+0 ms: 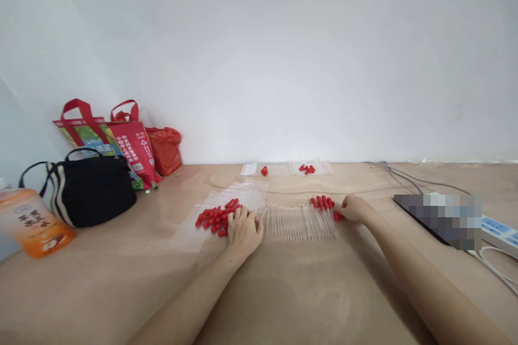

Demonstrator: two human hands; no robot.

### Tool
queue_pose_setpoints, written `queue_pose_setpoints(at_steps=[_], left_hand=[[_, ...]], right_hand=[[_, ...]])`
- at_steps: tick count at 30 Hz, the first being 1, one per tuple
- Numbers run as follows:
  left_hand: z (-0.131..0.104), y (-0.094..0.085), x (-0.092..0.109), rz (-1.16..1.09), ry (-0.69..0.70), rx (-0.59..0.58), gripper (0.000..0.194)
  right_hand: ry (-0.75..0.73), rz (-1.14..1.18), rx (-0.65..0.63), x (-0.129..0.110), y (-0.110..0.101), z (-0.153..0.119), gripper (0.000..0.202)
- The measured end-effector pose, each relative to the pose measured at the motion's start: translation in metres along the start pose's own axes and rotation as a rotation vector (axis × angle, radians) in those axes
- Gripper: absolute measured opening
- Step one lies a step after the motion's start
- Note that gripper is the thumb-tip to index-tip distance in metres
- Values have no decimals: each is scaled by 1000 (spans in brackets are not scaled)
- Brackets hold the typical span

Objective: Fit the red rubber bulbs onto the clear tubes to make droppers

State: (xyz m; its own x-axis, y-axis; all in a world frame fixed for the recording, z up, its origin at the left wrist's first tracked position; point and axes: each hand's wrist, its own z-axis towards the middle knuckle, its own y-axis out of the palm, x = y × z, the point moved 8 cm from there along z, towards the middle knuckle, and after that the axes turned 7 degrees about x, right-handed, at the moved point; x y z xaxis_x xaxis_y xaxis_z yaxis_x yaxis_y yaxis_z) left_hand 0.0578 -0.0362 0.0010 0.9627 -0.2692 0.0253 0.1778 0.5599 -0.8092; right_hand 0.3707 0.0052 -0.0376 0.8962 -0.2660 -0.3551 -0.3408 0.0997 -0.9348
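Observation:
A pile of small red pieces (212, 218) lies on clear plastic bags (190, 237) left of centre. My left hand (245, 229) rests at the pile's right edge, its fingers bent; what they hold, if anything, is hidden. To its right, thin pale sticks (299, 221) lie side by side in a row. Several red pieces (322, 202) sit at the row's upper right end. My right hand (351, 209) is beside them, its fingers closed on a red piece (338, 216) at the row's right end.
Against the wall lies a flat clear bag (283, 169) with sticks and red pieces. Shopping bags (133, 145), a black bag (95, 188) and an orange bottle (36, 223) stand left. A blurred dark device (441, 221), cables and a power strip (499, 232) lie right.

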Motion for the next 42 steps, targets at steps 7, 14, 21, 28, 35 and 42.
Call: queue_pose_setpoints(at_steps=[7,14,21,28,35,42], left_hand=[[-1,3,0,8,-3,4,16],[-1,-10,-1,-167,-27,103,14],[-10,-11,7,-355,130,110,15],[-12,-21,17,-458,260,169,19],[-14,-17,22,-468,320,135,18],[-14,-14,21,-461,340,106,22]], right_hand=[[113,48,81,11,-5,0,34],[-95,341,234,-36,-24,-13,27],[-639,588,242,-122,2,-76,14],[-827,560,211,-142,21,-104,15],[-874,598,222,-142,17,-103,12],[-872,620,265,-142,13,-106,13]])
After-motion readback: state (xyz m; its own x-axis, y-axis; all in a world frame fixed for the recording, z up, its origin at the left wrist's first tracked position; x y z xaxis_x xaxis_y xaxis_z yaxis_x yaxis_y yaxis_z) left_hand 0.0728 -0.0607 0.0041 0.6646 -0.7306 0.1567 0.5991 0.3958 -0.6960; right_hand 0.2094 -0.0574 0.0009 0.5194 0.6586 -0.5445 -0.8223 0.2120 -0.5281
